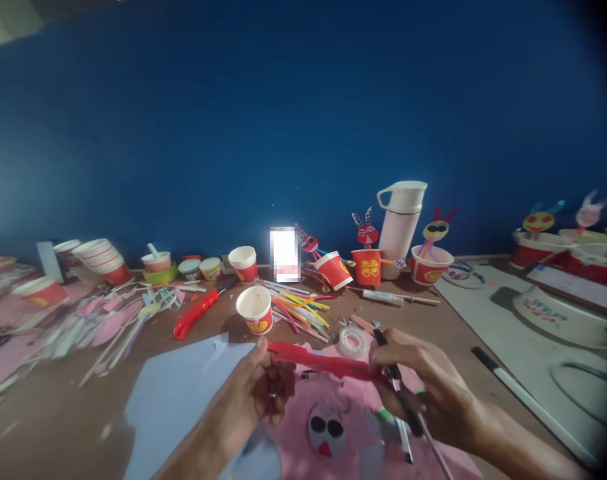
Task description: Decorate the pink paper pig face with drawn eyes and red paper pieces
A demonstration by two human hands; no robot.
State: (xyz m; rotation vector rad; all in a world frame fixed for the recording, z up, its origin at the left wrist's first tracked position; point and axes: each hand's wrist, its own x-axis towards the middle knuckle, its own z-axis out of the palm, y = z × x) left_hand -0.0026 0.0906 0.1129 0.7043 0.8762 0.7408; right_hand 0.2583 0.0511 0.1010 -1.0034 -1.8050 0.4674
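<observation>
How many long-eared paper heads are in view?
5: a red head left of the tilted cup, a second red head above the next cup, a yellow head right of the flask, a yellow-green head and a pale head at far right. Others may be hidden.

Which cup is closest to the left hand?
The front cup, left of the straws: it stands just beyond the left hand. The other cups are farther back or off to the side.

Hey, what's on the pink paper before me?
Mainly a pen and a pale face with black eyes. The red strip and your right hand cover parts; anything there is hidden.
</observation>
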